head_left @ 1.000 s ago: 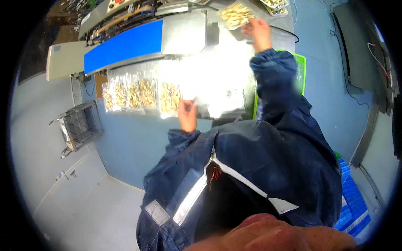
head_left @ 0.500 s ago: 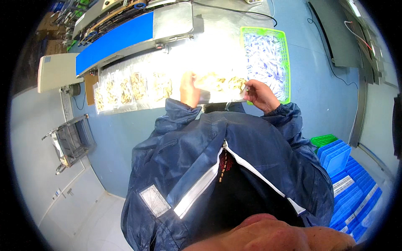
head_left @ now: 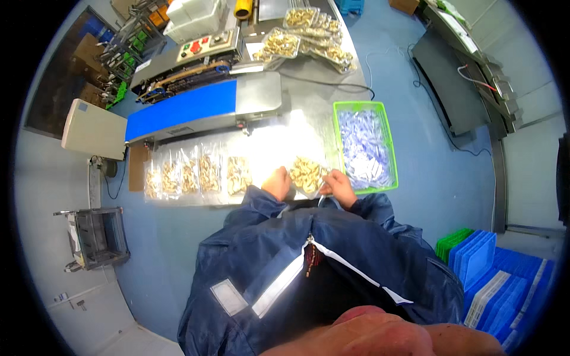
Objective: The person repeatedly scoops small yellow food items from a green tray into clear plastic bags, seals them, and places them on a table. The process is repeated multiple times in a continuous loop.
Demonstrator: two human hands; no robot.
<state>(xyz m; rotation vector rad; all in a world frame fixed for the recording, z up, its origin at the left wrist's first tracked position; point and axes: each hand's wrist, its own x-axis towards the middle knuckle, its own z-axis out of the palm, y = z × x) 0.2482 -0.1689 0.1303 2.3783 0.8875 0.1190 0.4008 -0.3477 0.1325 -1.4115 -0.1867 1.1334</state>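
A clear plastic bag of pale yellow-brown pieces is between my hands at the table's near edge. My left hand is closed at its left side, with the fingertips partly hidden. At the bag's lower right corner, my right hand pinches the plastic between thumb and fingers. Left of my hands, a similar filled bag lies flat, and several more, including another bag, form a row further left. Just beyond my right hand stands a green basket full of small white and blue packets.
Behind the row stands a machine with a blue conveyor belt and a metal end plate. Filled packs are piled at the far end of the metal table. Stacked blue crates stand at lower right, and a metal-framed stand at left.
My view has shifted, so the table sits lower and more of its far end shows. The bag's pieces, spread sideways before, now sit bunched between my hands, which are closer together.
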